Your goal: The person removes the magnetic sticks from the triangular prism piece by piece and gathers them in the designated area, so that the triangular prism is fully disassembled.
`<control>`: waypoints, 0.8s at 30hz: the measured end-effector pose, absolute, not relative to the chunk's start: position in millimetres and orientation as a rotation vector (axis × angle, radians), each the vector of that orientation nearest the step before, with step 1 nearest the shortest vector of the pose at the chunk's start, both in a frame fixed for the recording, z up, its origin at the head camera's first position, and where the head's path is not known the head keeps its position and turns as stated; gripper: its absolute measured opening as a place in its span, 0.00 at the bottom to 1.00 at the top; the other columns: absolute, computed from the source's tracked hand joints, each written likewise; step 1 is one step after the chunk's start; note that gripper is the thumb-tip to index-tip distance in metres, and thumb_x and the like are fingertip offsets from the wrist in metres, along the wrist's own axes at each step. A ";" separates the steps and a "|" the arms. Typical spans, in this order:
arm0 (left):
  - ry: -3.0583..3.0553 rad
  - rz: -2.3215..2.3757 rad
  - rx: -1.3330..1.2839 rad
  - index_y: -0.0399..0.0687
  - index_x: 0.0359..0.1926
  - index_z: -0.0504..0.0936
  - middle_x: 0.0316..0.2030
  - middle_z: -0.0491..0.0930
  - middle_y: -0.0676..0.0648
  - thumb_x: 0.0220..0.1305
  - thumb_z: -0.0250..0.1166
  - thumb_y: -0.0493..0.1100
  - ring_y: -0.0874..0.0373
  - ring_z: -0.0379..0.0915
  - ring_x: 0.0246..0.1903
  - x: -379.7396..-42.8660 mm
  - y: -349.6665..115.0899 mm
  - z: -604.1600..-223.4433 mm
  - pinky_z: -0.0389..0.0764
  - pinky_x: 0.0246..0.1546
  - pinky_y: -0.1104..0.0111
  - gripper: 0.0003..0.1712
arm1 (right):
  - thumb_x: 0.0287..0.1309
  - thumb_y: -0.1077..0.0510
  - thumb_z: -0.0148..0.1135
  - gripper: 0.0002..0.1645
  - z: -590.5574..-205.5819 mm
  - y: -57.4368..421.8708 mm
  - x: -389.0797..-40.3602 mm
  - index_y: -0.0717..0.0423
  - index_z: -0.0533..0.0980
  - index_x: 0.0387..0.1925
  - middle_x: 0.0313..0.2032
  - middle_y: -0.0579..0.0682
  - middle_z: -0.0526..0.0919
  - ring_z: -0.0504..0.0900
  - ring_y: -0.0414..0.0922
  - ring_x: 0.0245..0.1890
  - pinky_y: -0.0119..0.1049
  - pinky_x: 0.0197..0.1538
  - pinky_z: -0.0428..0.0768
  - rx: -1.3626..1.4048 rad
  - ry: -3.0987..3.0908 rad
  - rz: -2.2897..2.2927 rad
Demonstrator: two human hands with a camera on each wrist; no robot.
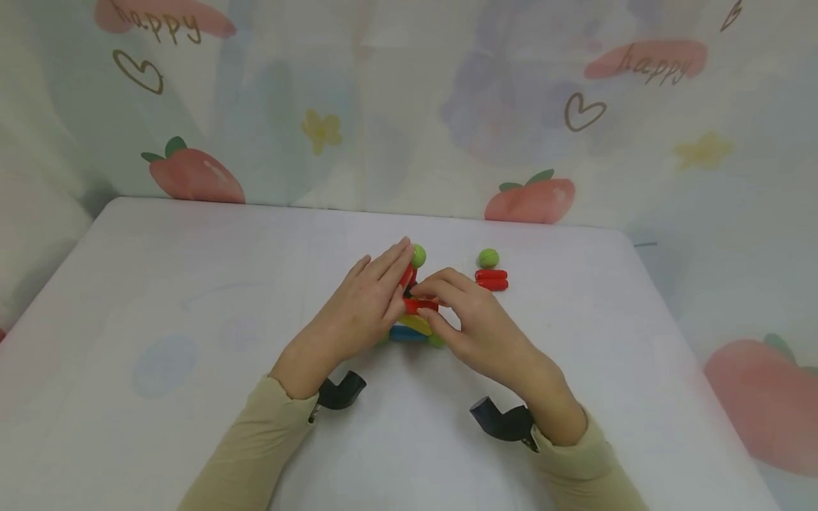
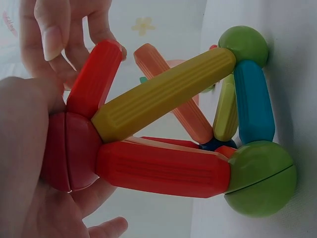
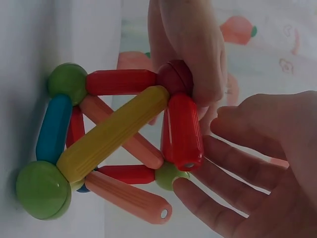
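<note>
Between the hands stands a frame of magnetic rods and balls. My left hand (image 1: 354,309) grips its upper red ball (image 2: 69,151). From that ball run a yellow rod (image 3: 116,131), a red rod (image 2: 163,168) and a short-looking red rod (image 3: 185,134) with a free end. Green balls (image 3: 43,191) and a blue rod (image 3: 53,129) form the base. An orange rod (image 3: 131,198) also juts out with a loose end. My right hand (image 1: 486,326) is beside the open side, fingers spread and slightly bent near the red rod's free end; whether a fingertip touches it I cannot tell.
Behind and right of the frame, a loose green ball (image 1: 488,257) and two red rods (image 1: 491,275) lie on the white table (image 1: 192,298). Black camera mounts (image 1: 343,390) stick out from both wrists. A printed cloth (image 1: 396,106) hangs along the table's back edge.
</note>
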State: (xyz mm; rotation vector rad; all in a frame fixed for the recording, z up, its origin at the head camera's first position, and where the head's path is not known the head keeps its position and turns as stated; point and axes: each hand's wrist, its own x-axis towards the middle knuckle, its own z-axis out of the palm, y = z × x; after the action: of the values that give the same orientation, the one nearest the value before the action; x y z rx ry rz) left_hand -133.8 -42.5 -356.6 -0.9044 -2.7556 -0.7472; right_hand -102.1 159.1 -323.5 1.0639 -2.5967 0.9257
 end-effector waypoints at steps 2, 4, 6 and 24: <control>-2.757 -0.749 -0.909 0.42 0.77 0.55 0.77 0.55 0.46 0.72 0.47 0.42 0.54 0.55 0.75 -134.0 -42.4 -356.9 0.58 0.73 0.47 0.34 | 0.57 0.66 0.69 0.18 -325.1 156.6 -101.9 0.60 0.80 0.50 0.47 0.49 0.81 0.80 0.41 0.47 0.36 0.51 0.84 1.066 -2.615 0.905; -2.758 -0.749 -0.915 0.42 0.77 0.55 0.77 0.55 0.46 0.73 0.47 0.42 0.54 0.54 0.75 -134.0 -42.5 -357.3 0.58 0.73 0.47 0.34 | 0.57 0.65 0.69 0.18 -326.9 155.1 -102.0 0.60 0.80 0.50 0.48 0.49 0.81 0.80 0.42 0.48 0.36 0.52 0.83 1.065 -2.636 0.887; -2.758 -0.748 -0.916 0.42 0.77 0.55 0.77 0.55 0.46 0.73 0.47 0.42 0.54 0.54 0.75 -134.0 -42.6 -357.5 0.58 0.73 0.46 0.34 | 0.57 0.65 0.69 0.18 -328.9 154.1 -102.7 0.60 0.80 0.51 0.48 0.50 0.81 0.80 0.42 0.48 0.36 0.52 0.84 1.066 -2.647 0.878; -2.730 -0.760 -0.923 0.41 0.76 0.56 0.76 0.56 0.44 0.72 0.46 0.41 0.53 0.56 0.74 -135.1 -42.6 -356.9 0.60 0.72 0.46 0.34 | 0.57 0.67 0.69 0.19 -337.4 149.1 -107.4 0.63 0.81 0.52 0.45 0.50 0.85 0.83 0.42 0.45 0.35 0.49 0.84 1.084 -2.604 0.872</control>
State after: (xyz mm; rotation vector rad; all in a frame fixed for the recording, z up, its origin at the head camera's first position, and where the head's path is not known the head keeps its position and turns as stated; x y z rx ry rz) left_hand -135.1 -42.6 -356.9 -0.9228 -2.7298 -0.7600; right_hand -107.4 149.1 -337.4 1.0839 -2.6038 0.8723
